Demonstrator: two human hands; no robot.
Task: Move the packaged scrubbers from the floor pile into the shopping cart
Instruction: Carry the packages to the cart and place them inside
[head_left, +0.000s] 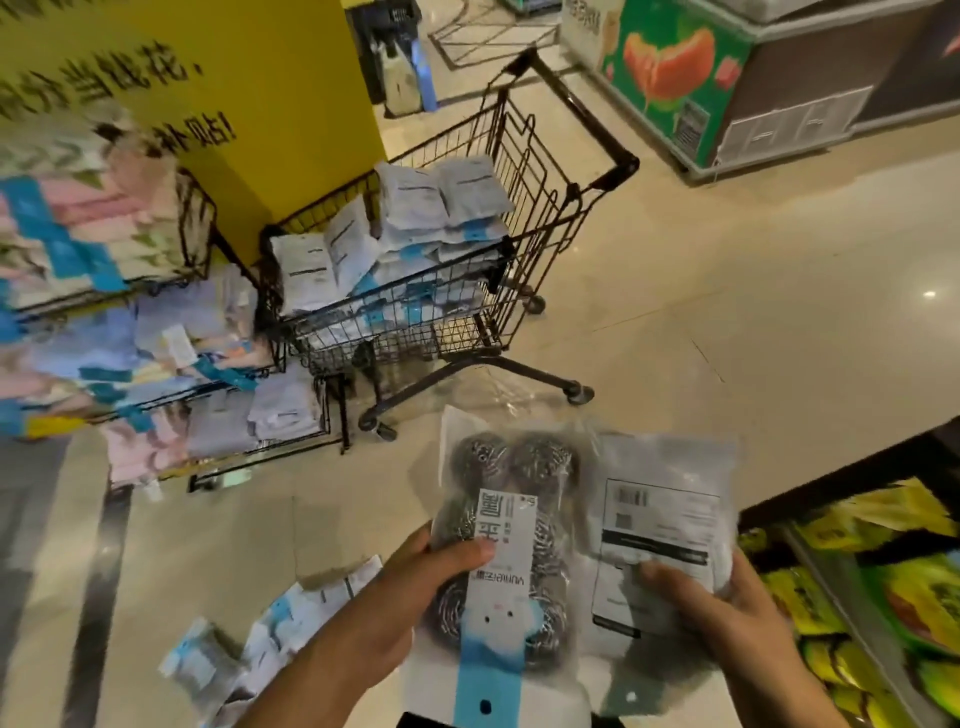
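My left hand (400, 603) grips a clear pack of steel-wool scrubbers (501, 551) with a white and blue label, front side up. My right hand (727, 608) holds a second scrubber pack (660, 514), back side up with its barcode label showing. Both packs are held side by side at the bottom centre, above the floor. The dark wire shopping cart (545, 208) stands ahead at the centre, its basket piled high with several similar packs (415, 228). More packs lie in the floor pile (270, 639) at the lower left.
Wire racks of pastel cloth goods (104, 249) stand at the left beside a yellow pillar (260, 93). A freezer chest with fruit graphics (727, 88) is at the top right. A shelf of yellow-green bags (857, 597) sits at the lower right. Beige tile floor (727, 312) lies between.
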